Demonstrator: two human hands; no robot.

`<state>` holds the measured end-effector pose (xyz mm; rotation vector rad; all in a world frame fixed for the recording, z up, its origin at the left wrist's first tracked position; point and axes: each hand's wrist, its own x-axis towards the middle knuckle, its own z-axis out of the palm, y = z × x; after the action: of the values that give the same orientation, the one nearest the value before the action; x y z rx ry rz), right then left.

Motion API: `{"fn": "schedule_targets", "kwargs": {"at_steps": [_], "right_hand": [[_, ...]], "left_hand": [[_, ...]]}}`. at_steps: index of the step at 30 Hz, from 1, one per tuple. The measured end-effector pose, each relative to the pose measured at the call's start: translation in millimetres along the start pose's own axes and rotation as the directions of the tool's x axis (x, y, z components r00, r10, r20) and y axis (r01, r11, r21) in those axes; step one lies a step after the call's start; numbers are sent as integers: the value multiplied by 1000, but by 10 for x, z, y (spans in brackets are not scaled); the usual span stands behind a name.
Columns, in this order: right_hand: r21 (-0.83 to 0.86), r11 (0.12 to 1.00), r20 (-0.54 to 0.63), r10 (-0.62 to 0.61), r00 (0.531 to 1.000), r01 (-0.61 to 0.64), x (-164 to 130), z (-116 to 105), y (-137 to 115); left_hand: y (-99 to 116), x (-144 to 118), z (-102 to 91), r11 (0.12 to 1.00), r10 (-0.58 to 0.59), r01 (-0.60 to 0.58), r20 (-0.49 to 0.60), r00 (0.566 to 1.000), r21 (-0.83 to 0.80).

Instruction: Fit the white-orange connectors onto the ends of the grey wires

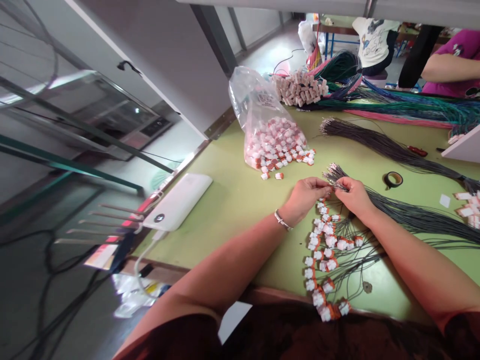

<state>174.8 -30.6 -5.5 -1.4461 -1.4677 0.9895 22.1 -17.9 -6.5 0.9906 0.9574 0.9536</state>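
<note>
My left hand (pixel 303 198) is closed in a pinch over the table; whatever lies between its fingertips is too small to make out. Right beside it, my right hand (pixel 353 196) pinches dark wire at the tip end of a wire bundle (pixel 397 210). Bare metal terminals (pixel 333 172) fan out just beyond the fingers. Below both hands, white-and-orange connectors (pixel 318 255) with dark wires attached lie in a loose curved row down to the table's front edge. The fingertips of the two hands almost meet.
A clear plastic bag (pixel 268 120) spills more connectors onto the green table (pixel 240 200). Behind it lie bundled coloured wires (pixel 393 107). A second dark wire bundle (pixel 378 142), black tape (pixel 393 180) and a white power bank (pixel 180 200) are there too. Another person's arm (pixel 450 68) shows far right.
</note>
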Motion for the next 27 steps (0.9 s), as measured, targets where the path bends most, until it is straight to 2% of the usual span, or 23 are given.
{"fn": "schedule_targets", "kwargs": {"at_steps": [5, 9, 12, 15, 18, 24, 27], "right_hand": [[12, 1000, -48, 28, 998, -28, 2, 9, -25], [5, 999, -50, 41, 998, -41, 4, 14, -24], [-2, 999, -40, 43, 998, -43, 1, 11, -25], [-16, 999, -24, 35, 999, -36, -1, 10, -28], [-6, 999, -21, 32, 999, -32, 2, 13, -29], [0, 1000, -5, 21, 1000, -21, 16, 7, -21], [15, 1000, -16, -11, 1000, 11, 21, -25, -14]], "left_hand": [[6, 29, -43, 998, 8, -9, -8, 1000, -57], [0, 41, -82, 998, 25, -24, 29, 999, -54], [-12, 41, -84, 999, 40, -40, 44, 998, 6], [-30, 36, -56, 989, 98, -98, 12, 995, 112], [-44, 27, -18, 979, 138, -137, 5, 990, 152], [8, 11, 4, 977, 120, -125, 39, 992, 173], [98, -17, -8, 968, 53, -65, 58, 997, 244]]}}
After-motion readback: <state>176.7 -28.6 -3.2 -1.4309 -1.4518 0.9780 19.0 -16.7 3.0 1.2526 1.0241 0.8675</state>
